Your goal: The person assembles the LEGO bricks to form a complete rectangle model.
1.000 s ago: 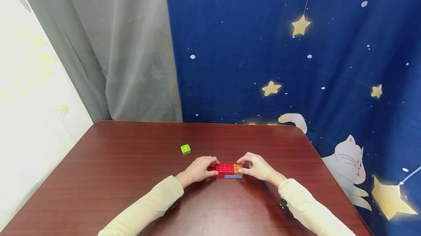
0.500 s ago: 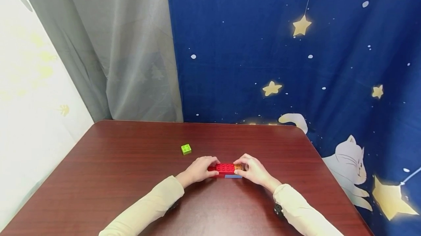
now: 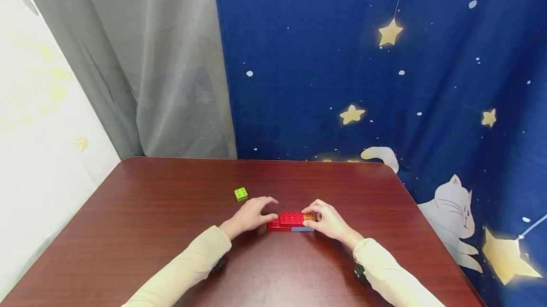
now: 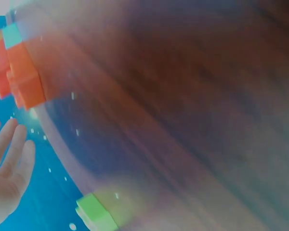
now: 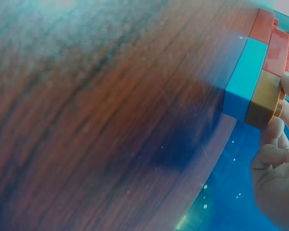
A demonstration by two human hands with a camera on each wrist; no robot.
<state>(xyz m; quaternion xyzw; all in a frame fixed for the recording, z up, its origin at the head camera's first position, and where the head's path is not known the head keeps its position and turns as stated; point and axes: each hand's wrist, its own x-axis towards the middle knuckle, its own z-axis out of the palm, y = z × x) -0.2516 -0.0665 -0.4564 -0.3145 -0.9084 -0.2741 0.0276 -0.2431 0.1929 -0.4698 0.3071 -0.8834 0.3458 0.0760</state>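
Note:
Two layers of toy building bricks stand joined on the table. Below are a red brick [image 3: 273, 225] at the left and a blue brick [image 5: 243, 79] at the right. On top, a second red brick [image 3: 292, 218] sits beside a small orange brick [image 5: 264, 98]. My right hand [image 3: 328, 221] pinches the orange brick between thumb and fingers, partly covering it in the head view. Just left of the stack is my left hand [image 3: 251, 215], its fingers apart and holding nothing; the left wrist view shows a gap between its fingers [image 4: 12, 149] and the bricks.
A lime green brick [image 3: 241, 194] with studs up lies farther back on the dark red wooden table [image 3: 171, 193], behind the left hand. Grey and blue curtains [image 3: 299, 60] hang beyond the table's far edge.
My left hand has let go of the red bricks and drawn back to the left, uncovering their left end. The right hand has shifted slightly left, over the orange brick.

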